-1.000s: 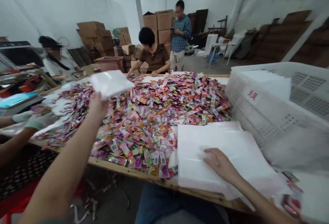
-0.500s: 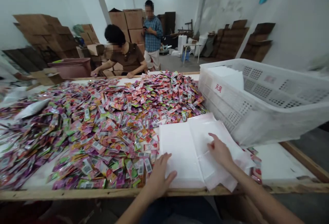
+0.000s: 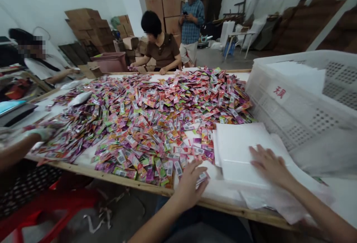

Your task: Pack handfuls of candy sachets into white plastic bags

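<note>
A large heap of small foil sachets (image 3: pixel 150 120) in pink, purple, green and orange, with barcode labels, covers the middle of the white-topped table. My left hand (image 3: pixel 190 185) is at the near edge of the heap, with a sachet (image 3: pixel 202 179) pinched in its fingers. My right hand (image 3: pixel 269 165) lies flat with fingers apart on a stack of white plastic bags (image 3: pixel 242 150) to the right of the heap. A loose white bag (image 3: pixel 80 98) lies on the far-left part of the heap.
A white perforated plastic crate (image 3: pixel 304 113) stands at the right, with white sheets inside. A co-worker's gloved hand (image 3: pixel 41 133) reaches in at the left. Other people sit and stand beyond the table, before cardboard boxes and a pink tub (image 3: pixel 110 61). A red stool (image 3: pixel 50 206) stands below the wooden table edge (image 3: pixel 111 172).
My left hand has left the white bags and now pinches a sachet at the heap's edge. My right hand has slid across the stack. The view has swung right and the white bags look closed.
</note>
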The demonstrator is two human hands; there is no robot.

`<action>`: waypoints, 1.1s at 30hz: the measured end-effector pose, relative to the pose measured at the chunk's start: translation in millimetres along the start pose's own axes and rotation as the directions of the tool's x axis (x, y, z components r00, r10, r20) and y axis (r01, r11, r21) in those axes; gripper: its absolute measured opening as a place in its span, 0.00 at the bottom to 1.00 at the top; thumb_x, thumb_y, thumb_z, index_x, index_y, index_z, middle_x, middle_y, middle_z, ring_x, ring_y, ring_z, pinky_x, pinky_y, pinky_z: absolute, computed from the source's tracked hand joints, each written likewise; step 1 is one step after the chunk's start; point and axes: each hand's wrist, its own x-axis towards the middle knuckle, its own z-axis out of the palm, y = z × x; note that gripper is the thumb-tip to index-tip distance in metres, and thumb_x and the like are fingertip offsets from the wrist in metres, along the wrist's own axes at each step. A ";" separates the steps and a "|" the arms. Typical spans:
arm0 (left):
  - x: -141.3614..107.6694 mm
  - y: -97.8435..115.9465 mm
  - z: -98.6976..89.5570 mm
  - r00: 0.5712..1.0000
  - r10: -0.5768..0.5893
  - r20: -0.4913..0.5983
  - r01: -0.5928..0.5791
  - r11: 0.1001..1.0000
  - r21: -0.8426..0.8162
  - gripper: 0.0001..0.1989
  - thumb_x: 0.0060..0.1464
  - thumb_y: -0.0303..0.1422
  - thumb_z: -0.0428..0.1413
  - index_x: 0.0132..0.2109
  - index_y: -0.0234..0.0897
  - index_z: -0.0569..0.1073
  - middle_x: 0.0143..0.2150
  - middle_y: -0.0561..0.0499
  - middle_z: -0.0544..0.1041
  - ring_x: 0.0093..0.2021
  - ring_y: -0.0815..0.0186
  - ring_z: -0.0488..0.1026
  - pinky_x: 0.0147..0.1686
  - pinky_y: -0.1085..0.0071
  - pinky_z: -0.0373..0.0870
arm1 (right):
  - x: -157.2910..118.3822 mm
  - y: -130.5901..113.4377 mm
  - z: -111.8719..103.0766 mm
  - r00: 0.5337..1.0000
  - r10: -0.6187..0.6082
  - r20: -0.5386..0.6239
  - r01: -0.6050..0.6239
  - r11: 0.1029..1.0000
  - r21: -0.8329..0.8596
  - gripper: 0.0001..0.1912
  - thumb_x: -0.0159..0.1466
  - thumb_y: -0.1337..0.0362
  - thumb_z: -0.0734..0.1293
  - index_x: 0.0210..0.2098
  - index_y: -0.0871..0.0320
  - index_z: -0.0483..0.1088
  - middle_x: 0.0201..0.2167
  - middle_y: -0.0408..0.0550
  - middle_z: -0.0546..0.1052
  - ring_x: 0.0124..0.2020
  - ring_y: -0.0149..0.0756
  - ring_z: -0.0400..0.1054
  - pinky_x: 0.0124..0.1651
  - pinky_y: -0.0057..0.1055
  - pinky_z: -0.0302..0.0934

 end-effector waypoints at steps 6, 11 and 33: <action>-46.3 -76.1 -69.5 0.844 -0.149 -0.515 0.411 0.798 0.441 0.24 0.48 0.42 0.54 0.53 0.40 0.65 0.61 0.39 0.55 0.62 0.39 0.42 0.52 0.35 0.46 | -0.7 9.2 -32.9 0.962 0.022 -0.273 -0.043 0.997 -0.068 0.22 0.58 0.69 0.54 0.49 0.64 0.66 0.50 0.69 0.65 0.53 0.55 0.58 0.50 0.51 0.54; -41.3 -114.6 -98.1 0.809 -0.372 -0.455 0.579 0.638 0.507 0.43 0.37 0.55 0.56 0.59 0.42 0.58 0.66 0.35 0.38 0.60 0.27 0.37 0.47 0.30 0.44 | 11.6 -96.7 -43.7 0.919 -0.279 -0.278 0.336 0.924 0.181 0.18 0.62 0.63 0.53 0.47 0.59 0.67 0.48 0.56 0.68 0.54 0.45 0.58 0.55 0.44 0.55; -25.4 -45.2 -39.9 0.875 -0.484 0.000 0.484 0.875 0.003 0.34 0.48 0.44 0.53 0.61 0.41 0.56 0.65 0.40 0.48 0.65 0.46 0.36 0.58 0.47 0.45 | 50.2 -203.3 2.6 0.841 -0.540 0.047 0.508 0.816 0.276 0.18 0.60 0.69 0.58 0.48 0.56 0.69 0.51 0.51 0.69 0.56 0.43 0.57 0.58 0.45 0.50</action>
